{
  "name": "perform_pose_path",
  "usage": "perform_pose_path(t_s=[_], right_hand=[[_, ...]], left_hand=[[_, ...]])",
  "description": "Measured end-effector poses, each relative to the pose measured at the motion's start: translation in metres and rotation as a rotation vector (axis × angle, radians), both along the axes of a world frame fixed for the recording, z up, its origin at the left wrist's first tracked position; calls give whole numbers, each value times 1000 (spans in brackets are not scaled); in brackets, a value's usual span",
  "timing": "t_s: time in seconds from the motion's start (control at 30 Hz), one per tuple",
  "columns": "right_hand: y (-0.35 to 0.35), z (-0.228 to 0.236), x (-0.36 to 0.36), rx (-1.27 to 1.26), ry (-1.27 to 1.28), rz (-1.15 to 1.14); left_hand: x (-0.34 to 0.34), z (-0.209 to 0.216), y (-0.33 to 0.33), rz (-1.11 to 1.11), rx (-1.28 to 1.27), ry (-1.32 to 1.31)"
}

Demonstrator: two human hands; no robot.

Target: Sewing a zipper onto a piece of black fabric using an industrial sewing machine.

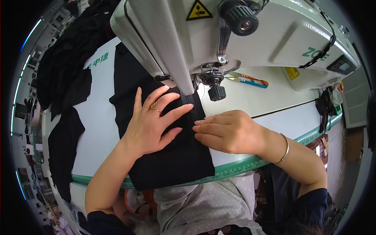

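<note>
A long piece of black fabric lies over the white table and runs under the head of a pale sewing machine. My left hand rests flat on it, fingers spread, with a ring on one finger; its fingertips reach close to the machine's needle area, which the machine head hides. A narrow black strip lies lengthwise on the fabric between my hands. My right hand, a bangle on its wrist, pinches the fabric's right edge with fingers pressed together.
To the right of the needle area lie thread snips with orange and blue handles. More black fabric is heaped at the left and hangs over the table's edge. A green measuring strip borders the table's front. Dark threads hang at the right.
</note>
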State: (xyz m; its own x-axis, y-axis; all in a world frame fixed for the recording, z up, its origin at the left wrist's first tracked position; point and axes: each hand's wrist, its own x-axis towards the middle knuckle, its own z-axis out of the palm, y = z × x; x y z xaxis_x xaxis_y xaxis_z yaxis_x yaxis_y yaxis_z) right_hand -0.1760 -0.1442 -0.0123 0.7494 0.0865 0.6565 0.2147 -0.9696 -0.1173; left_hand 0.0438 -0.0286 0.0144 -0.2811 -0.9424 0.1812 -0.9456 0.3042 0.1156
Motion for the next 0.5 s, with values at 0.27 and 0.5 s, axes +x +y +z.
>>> perform_pose_path(t_s=[0.27,0.5], right_hand=[[-8,-5,7,21,-43,-2],[-11,-4,4,31,28,18]], left_hand=[[10,-5,-9,8,-150,52],[-24,-12,-12,230,-188,249]])
